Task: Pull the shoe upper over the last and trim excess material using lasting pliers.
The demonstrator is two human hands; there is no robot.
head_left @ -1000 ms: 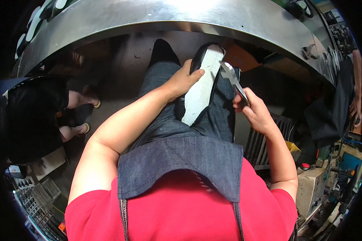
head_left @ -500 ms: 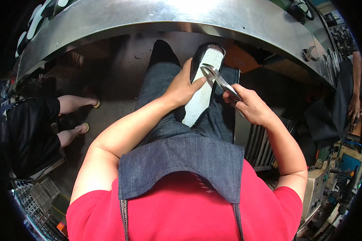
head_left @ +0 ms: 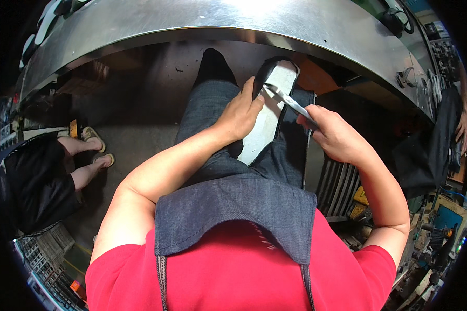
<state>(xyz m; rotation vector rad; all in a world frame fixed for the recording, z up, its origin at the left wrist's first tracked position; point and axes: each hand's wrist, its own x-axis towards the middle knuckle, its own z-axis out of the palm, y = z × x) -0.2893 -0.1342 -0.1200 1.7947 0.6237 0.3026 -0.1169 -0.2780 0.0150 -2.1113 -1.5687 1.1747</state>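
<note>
A shoe upper stretched over a last, sole side up, lies on my thighs; its white insole (head_left: 261,128) faces me, with black upper material (head_left: 264,72) round the edge. My left hand (head_left: 238,115) is closed round its left side, the thumb against the insole's edge. In my right hand (head_left: 331,132) is a pair of metal lasting pincers (head_left: 291,103), gripped by the handles. The jaws rest at the left edge of the insole near the toe half, beside my left fingertips. Whether they pinch the upper is too small to tell.
A metal worktable (head_left: 192,23) curves across the far side. At left sits another person in black shorts (head_left: 39,181) and sandals; at far right a person's hand (head_left: 463,129) shows beside dark cloth. A metal grille (head_left: 337,186) and tools lie at lower right.
The pincers have turned, their jaws shifting to the insole's left edge, and my right hand has moved slightly right and down. My left hand keeps its hold on the shoe.
</note>
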